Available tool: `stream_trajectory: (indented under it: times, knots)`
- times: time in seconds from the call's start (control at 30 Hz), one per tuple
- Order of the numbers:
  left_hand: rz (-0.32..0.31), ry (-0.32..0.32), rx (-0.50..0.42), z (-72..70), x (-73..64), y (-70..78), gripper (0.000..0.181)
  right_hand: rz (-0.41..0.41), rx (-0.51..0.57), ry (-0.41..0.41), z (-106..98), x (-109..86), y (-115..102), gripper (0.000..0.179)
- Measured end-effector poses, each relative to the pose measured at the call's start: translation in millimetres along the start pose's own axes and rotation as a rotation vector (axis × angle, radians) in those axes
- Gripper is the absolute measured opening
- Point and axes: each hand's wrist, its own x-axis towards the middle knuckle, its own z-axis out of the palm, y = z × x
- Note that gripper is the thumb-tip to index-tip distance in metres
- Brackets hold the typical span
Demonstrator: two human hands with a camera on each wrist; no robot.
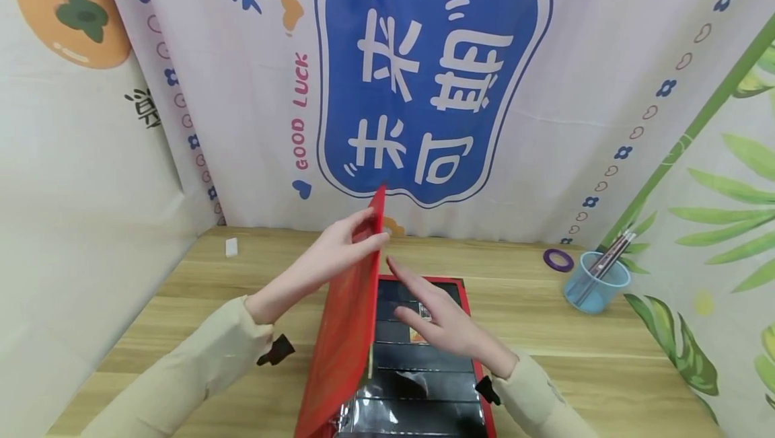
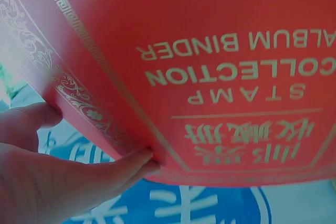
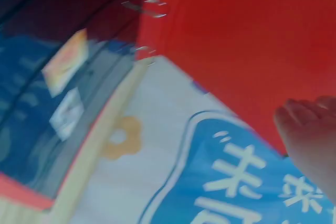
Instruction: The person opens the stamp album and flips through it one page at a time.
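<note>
While the left hand (image 1: pixel 329 253) pinches the raised cover (image 1: pixel 351 310) of one album (image 1: pixel 363 334) on the surface (image 1: pixel 539 344), the right hand (image 1: pixel 448 323), straight-fingered and empty, hovers over its page (image 1: pixel 393 358). Two stamps (image 3: pixel 67 62) show inside; one cup (image 1: pixel 584 300) and one ring (image 1: pixel 547 261) sit rightward.

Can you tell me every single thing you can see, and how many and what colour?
stamp album: one, red, on the table, cover raised
pocket page: at least one, black, inside the album
stamps: two visible, light-coloured, on the page
table: one, light brown, under the album
small flat piece: one, white, back left
ring: one, purple, back right
cup: one, clear blue, right
pen-like sticks: several, dark, in the cup
printed hangings: three sides, mostly white, around the table
sleeves: two, cream, on the arms
left hand: one, bare, pinching the cover
right hand: one, bare, beside the cover
</note>
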Motion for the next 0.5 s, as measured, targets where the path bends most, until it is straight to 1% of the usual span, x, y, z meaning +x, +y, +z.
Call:
stream_trajectory:
  times: [0.07,0.17,0.27,0.33,0.4,0.43,0.5]
  knots:
    - [0.015,0.011,0.005,-10.7,-4.7,-2.3,0.064,0.083,-0.010,-0.013,0.4,-8.3,8.3,0.070]
    - [0.027,0.018,0.015,-30.4,-16.3,-6.1,0.060,0.211,-0.021,-0.050,-1.0,-24.2,25.5,0.072]
    - [0.007,0.021,0.013,-53.1,-31.9,-9.4,0.061,0.341,-0.032,-0.090,-4.3,-41.4,43.5,0.077]
    - [-0.009,0.026,0.015,-69.1,-42.4,-13.4,0.062,0.397,-0.057,-0.107,-6.0,-51.8,55.0,0.079]
    - [-0.020,0.041,0.025,-85.4,-52.3,-20.4,0.062,0.447,-0.092,-0.128,-7.1,-60.7,64.2,0.081]
    - [-0.031,0.049,0.035,-93.5,-57.5,-25.1,0.062,0.466,-0.108,-0.144,-7.4,-64.2,67.9,0.082]
    - [-0.045,0.070,0.070,-109.7,-67.8,-36.8,0.061,0.476,-0.156,-0.182,-6.9,-70.5,73.9,0.085]
